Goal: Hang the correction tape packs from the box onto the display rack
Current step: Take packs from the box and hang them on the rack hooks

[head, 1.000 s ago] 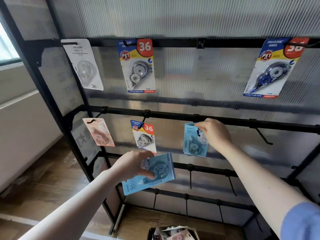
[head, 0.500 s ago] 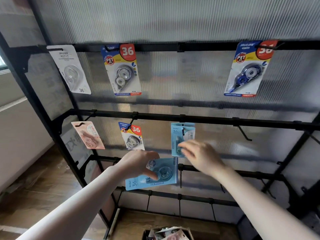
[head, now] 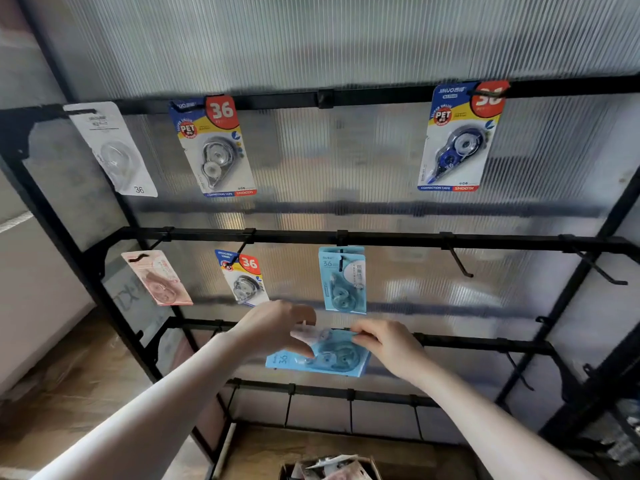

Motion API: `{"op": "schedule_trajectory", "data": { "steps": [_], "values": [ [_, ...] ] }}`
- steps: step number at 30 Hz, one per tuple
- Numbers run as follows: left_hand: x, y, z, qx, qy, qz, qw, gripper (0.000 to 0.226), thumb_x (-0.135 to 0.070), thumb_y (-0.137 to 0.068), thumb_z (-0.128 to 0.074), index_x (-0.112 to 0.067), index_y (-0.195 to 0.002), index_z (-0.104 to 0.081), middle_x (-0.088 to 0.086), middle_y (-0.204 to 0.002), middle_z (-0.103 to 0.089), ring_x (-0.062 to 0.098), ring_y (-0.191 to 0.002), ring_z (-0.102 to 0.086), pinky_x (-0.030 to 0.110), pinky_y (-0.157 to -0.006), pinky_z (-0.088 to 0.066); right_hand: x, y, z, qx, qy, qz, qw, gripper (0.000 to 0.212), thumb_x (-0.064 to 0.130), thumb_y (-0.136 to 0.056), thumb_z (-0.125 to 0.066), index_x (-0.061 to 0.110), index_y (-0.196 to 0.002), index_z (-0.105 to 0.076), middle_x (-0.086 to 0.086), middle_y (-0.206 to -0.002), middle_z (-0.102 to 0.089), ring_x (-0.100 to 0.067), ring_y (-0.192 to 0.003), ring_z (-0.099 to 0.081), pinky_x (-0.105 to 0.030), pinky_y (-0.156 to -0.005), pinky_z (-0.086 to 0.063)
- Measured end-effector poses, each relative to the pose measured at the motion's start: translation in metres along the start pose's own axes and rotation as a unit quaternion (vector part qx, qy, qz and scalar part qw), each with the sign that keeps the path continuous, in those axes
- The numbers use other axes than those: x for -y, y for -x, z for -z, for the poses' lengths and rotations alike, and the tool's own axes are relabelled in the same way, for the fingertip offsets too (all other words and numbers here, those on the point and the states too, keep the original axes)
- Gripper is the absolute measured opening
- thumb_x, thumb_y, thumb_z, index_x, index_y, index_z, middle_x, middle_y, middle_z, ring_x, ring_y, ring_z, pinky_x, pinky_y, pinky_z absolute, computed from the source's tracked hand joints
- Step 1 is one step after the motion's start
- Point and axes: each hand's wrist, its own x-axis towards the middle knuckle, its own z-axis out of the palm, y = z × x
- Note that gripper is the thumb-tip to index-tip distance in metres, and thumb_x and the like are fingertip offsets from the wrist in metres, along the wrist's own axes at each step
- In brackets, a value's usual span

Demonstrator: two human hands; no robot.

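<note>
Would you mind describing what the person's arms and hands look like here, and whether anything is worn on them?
Both forearms are bare as far as the frame shows, with no sleeve visible. The left hand and right hand wear no gloves, and no rings, watch or bracelet can be seen. The fingers show no visible markings.

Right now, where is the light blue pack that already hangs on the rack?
In the head view the hanging light blue pack is on the middle rail, right of the small "36" pack, directly above the blue pack held in both hands.
</note>
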Motion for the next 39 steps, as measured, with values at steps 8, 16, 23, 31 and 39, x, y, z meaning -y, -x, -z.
{"op": "schedule_trajectory", "data": {
  "steps": [8,16,23,31,39],
  "values": [
    [0.045,0.010,-0.010,-0.119,0.161,0.088,0.976,0.032,-0.042,-0.071,-0.076,-0.032,-0.094,-0.055,-0.009,-0.069,-0.060,0.006,-0.063,-0.057,0.029,-0.066,-0.049,-0.035,0.019,-0.004,-0.126,-0.211,-0.106,0.963,0.009,0.007,-0.092,-0.054,0.003,-0.091,-0.062,-0.010,-0.088,-0.067,-0.023,-0.087,-0.065,-0.037,-0.071,-0.057],
    [0.058,0.010,-0.034,-0.147,0.196,0.138,0.960,0.021,-0.042,-0.085,-0.062,-0.021,-0.085,-0.064,-0.005,-0.068,-0.062,0.013,-0.061,-0.059,0.030,-0.061,-0.047,-0.041,0.023,-0.032,-0.203,-0.339,-0.162,0.904,0.013,0.003,-0.093,-0.050,0.005,-0.084,-0.059,-0.006,-0.084,-0.067,-0.013,-0.070,-0.065,-0.021,-0.056,-0.054],
    [0.071,0.010,-0.059,-0.144,0.161,0.161,0.963,0.032,-0.045,-0.090,-0.047,-0.016,-0.083,-0.059,-0.001,-0.076,-0.065,0.022,-0.072,-0.059,0.032,-0.062,-0.045,-0.044,0.016,-0.047,-0.208,-0.386,-0.173,0.882,0.012,0.000,-0.092,-0.050,0.006,-0.086,-0.059,-0.012,-0.087,-0.065,-0.018,-0.077,-0.064,-0.022,-0.057,-0.055],
    [0.079,0.016,-0.076,-0.134,0.047,0.196,0.970,0.031,-0.047,-0.094,-0.043,-0.018,-0.090,-0.053,-0.002,-0.088,-0.062,0.023,-0.087,-0.060,0.030,-0.063,-0.038,-0.035,0.021,-0.060,-0.235,-0.409,-0.155,0.868,0.015,-0.002,-0.091,-0.050,0.004,-0.084,-0.061,-0.011,-0.084,-0.067,-0.009,-0.069,-0.064,-0.020,-0.056,-0.054],
    [0.071,0.007,-0.076,-0.123,0.062,0.182,0.974,0.029,-0.050,-0.092,-0.046,-0.023,-0.092,-0.055,-0.004,-0.093,-0.063,0.020,-0.088,-0.060,0.028,-0.061,-0.035,-0.029,0.005,-0.062,-0.260,-0.395,-0.153,0.868,0.016,0.001,-0.092,-0.051,0.011,-0.086,-0.062,-0.008,-0.087,-0.068,-0.018,-0.074,-0.066,-0.020,-0.056,-0.054]
  ]
}}
